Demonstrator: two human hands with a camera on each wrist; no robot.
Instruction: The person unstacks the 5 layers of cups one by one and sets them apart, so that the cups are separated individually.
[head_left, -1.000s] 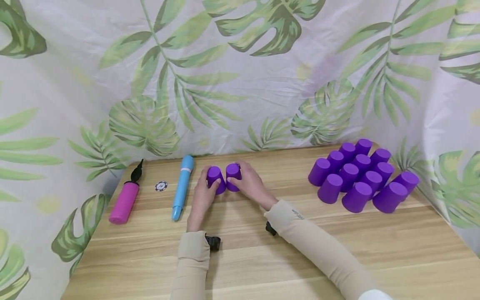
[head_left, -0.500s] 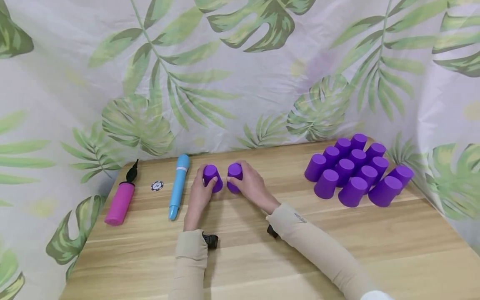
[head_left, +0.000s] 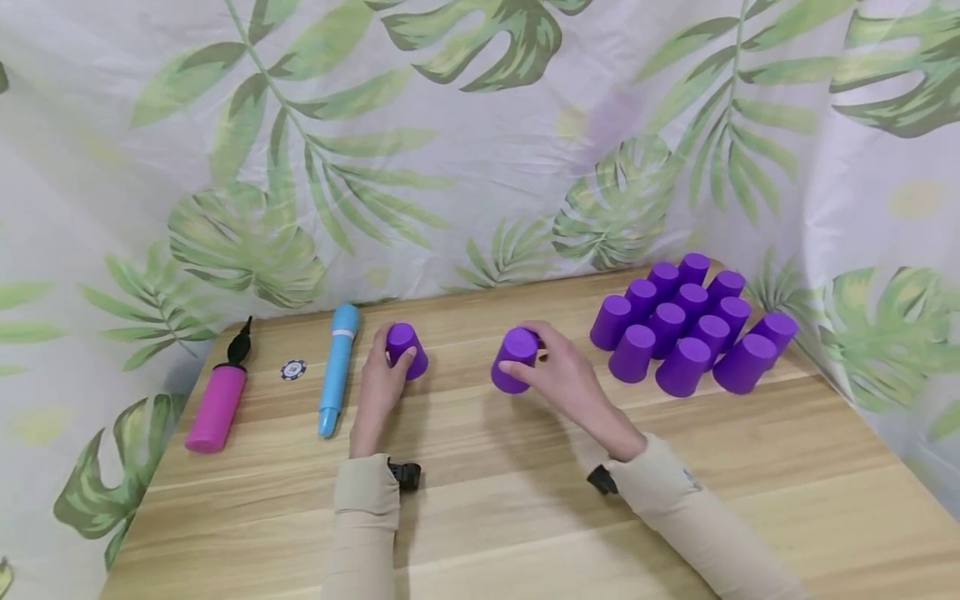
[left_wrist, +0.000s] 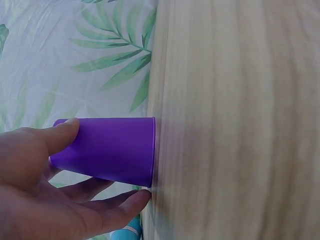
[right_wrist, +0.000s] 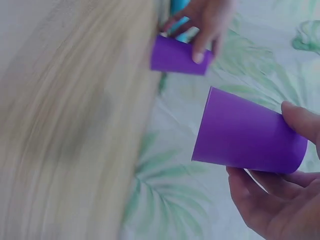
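My left hand (head_left: pixel 381 379) holds an upside-down purple cup (head_left: pixel 408 350) by its upper part, thumb on the near side. In the left wrist view this cup (left_wrist: pixel 110 150) has its rim right at the wooden tabletop. With thumb and fingers, my right hand (head_left: pixel 570 379) grips a second upside-down purple cup (head_left: pixel 516 360). The right wrist view shows that cup (right_wrist: pixel 250 132) slightly tilted, its rim raised off the wood. A wide gap separates the two cups.
Several upside-down purple cups (head_left: pixel 678 321) stand clustered at the table's right. Left of my hands lie a blue marker-shaped tube (head_left: pixel 339 367), a poker chip (head_left: pixel 293 369) and a pink balloon pump (head_left: pixel 217 408). A leaf-patterned cloth (head_left: pixel 450 167) hangs behind the table.
My right hand has lifted its cup and carried it rightward, away from the left one. The left hand keeps its cup, shifted a little left. The whole view has also drifted left.
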